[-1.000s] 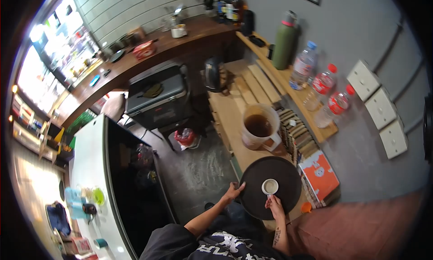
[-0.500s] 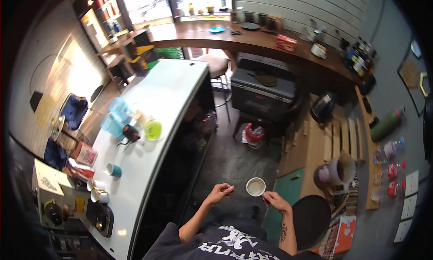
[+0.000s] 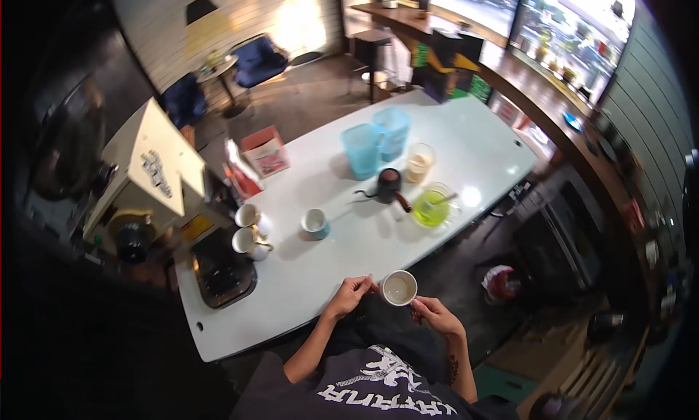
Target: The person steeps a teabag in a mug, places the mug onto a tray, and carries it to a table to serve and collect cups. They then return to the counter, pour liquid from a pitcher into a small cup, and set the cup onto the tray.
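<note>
My right hand [image 3: 438, 316] grips a white cup [image 3: 399, 288] by its handle side, in front of my body near the counter's edge. The cup's mouth faces up, and a pale residue shows inside. My left hand [image 3: 351, 296] is beside the cup's left wall, thumb and fingers pinched together. Whether they touch the cup or hold something small I cannot make out. Ahead on the white counter [image 3: 298, 296] stand a blue-and-white cup [image 3: 315, 224], a dark gooseneck kettle [image 3: 388, 186] and a glass bowl of green liquid [image 3: 432, 207].
Two light blue pitchers [image 3: 362, 152] and a glass [image 3: 419, 163] stand farther back. At left are white mugs [image 3: 251, 243], a black drip tray [image 3: 224, 268], a red-and-white box [image 3: 265, 152] and a cream-coloured machine [image 3: 156, 165]. A stool [image 3: 371, 48] stands beyond.
My view and body have turned left, bringing the white counter in front of me. The cup stays in my right hand. My left hand has come closer to the cup.
</note>
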`<action>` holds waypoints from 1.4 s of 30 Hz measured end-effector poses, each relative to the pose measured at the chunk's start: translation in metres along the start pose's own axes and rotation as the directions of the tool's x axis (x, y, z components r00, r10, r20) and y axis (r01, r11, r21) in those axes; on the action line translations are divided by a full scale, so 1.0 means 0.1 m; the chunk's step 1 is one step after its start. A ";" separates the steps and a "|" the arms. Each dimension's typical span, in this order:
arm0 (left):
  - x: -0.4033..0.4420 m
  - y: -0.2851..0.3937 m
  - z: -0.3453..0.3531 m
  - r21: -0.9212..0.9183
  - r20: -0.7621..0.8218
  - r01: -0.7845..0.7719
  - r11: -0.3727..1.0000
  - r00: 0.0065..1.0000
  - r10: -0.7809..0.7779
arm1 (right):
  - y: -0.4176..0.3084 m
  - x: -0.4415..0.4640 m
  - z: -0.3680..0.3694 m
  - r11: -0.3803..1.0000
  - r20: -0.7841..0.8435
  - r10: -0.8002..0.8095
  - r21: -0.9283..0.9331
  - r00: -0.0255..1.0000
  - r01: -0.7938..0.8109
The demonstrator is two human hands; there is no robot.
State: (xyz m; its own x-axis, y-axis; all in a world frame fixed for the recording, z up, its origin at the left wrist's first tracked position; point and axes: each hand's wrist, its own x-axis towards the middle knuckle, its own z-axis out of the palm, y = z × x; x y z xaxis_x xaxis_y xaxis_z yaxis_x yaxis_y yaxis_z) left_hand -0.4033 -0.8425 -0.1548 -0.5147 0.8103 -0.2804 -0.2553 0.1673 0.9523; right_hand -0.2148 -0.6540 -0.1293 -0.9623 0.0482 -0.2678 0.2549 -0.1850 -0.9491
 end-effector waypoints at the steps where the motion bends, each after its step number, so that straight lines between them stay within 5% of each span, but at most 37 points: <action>1: -0.03 0.02 -0.11 -0.106 -0.054 0.037 0.994 0.998 -0.043 | -0.06 0.17 0.01 0.999 0.055 0.011 -0.045 0.998 -0.008; 7: -0.20 -0.20 -0.42 -0.112 -0.331 -0.232 0.966 0.925 0.184 | -0.20 1.06 0.10 0.989 0.280 0.073 -0.147 0.957 -0.032; 12: -0.45 -0.08 -0.45 -0.120 -0.621 -0.217 0.969 0.777 0.097 | -0.38 1.66 0.21 0.951 0.435 0.206 -0.300 0.877 -0.074; 14: -0.51 -0.04 -0.47 -0.124 -0.700 -0.193 0.973 0.712 0.052 | -0.27 1.88 0.24 0.974 0.501 0.160 -0.222 0.851 -0.052; 18: -0.51 -0.16 -0.65 0.177 -0.882 -0.253 0.951 0.388 0.268 | -0.30 2.08 0.32 0.968 0.563 0.190 -0.242 0.804 -0.060; 20: -0.55 0.12 -0.86 0.497 -0.843 0.021 0.868 0.249 0.477 | -0.32 2.10 0.31 0.963 0.582 0.217 -0.257 0.784 -0.077; 23: -0.55 0.64 -1.31 0.704 -0.709 0.206 0.680 0.158 0.687 | -0.28 2.19 0.27 0.965 0.608 0.222 -0.250 0.762 -0.081; 25: -0.48 0.77 -1.64 0.741 -0.669 0.218 0.636 0.148 0.729 | -0.25 2.20 0.28 0.968 0.611 0.208 -0.240 0.764 -0.073; 30: -0.15 0.75 -2.22 0.666 -0.746 0.462 0.586 0.384 0.545 | -0.42 2.18 0.26 0.968 0.591 0.161 -0.251 0.790 -0.010; 36: 0.09 0.58 -2.44 0.653 -0.755 0.497 0.572 0.366 0.544 | -0.53 2.07 0.22 0.956 0.486 0.152 -0.293 0.861 -0.004; 38: 0.06 0.66 -2.43 0.574 -0.817 0.502 0.647 0.400 0.415 | -0.48 2.03 0.20 0.964 0.462 0.133 -0.266 0.877 -0.006; 42: 0.08 0.59 -2.45 0.634 -0.772 0.425 0.646 0.385 0.505 | -0.47 1.94 0.18 0.964 0.408 0.126 -0.264 0.904 -0.015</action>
State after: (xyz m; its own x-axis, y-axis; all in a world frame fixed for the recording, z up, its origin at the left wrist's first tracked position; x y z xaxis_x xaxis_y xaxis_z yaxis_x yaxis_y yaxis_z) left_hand -0.6235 -0.9637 -0.1308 -0.9593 -0.0372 0.2801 0.1358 0.8085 0.5727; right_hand -0.4154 -0.6535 -0.1342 -0.8769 -0.3804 -0.2938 0.2853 0.0799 -0.9551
